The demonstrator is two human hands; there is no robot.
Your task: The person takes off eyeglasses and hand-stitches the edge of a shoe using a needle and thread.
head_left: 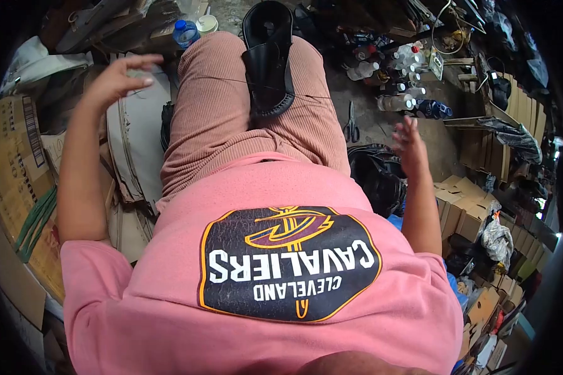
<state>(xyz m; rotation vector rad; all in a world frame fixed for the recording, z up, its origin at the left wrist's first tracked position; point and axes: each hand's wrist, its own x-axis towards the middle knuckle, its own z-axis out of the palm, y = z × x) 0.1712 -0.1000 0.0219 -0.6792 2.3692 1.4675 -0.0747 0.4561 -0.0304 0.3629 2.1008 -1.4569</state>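
Note:
A black shoe (pixel 270 69), with stitching along its near rim, rests between my knees. Dark thread (pixel 222 79) runs out from both its sides, stretched across my thighs towards my hands. My left hand (pixel 122 78) is raised out beside my left knee, with the index finger stretched and the thumb apart from it. Out to the right, my right hand (pixel 411 147) is lifted with its fingers bent. Both hands seem to pull the thread taut, though its ends at the fingers are too thin to make out. Neither hand touches the shoe.
Scissors (pixel 351 123) lie on the floor right of my thigh, near a black bag-like thing (pixel 378 175). Several plastic bottles (pixel 399 100) stand beyond. A blue-capped bottle (pixel 185 34) and a white tub (pixel 207 25) are past my left knee. Cardboard (pixel 12 169) flanks me on the left.

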